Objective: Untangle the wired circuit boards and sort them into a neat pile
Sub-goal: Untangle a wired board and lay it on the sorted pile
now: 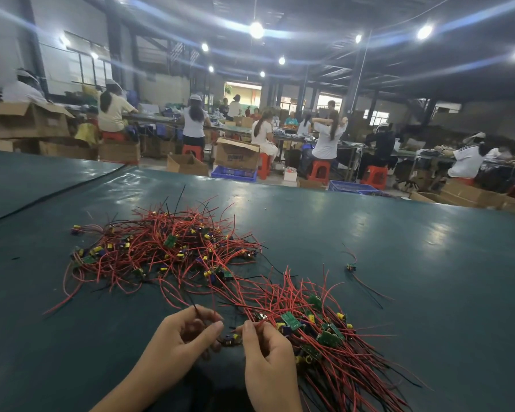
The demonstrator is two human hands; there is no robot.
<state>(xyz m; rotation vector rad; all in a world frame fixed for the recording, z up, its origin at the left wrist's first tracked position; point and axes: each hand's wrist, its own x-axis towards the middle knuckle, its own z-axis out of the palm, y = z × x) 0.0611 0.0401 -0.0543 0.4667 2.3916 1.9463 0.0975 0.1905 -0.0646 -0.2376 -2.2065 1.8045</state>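
A tangled heap of small green circuit boards with red and black wires (167, 251) lies on the dark green table (369, 248). A second pile of wired boards (327, 337) spreads to the right of my hands, its wires roughly aligned. My left hand (185, 337) pinches a thin black wire between thumb and fingers. My right hand (265, 352) pinches a red wire beside it. Between the two hands sits one small board (228, 340) on the tabletop, its wires leading up to my fingers.
One stray wired board (351, 266) lies alone to the right. The table's far edge (280, 181) runs across the middle of the view. Beyond it, several people sit on red stools among cardboard boxes (237, 154) and blue crates.
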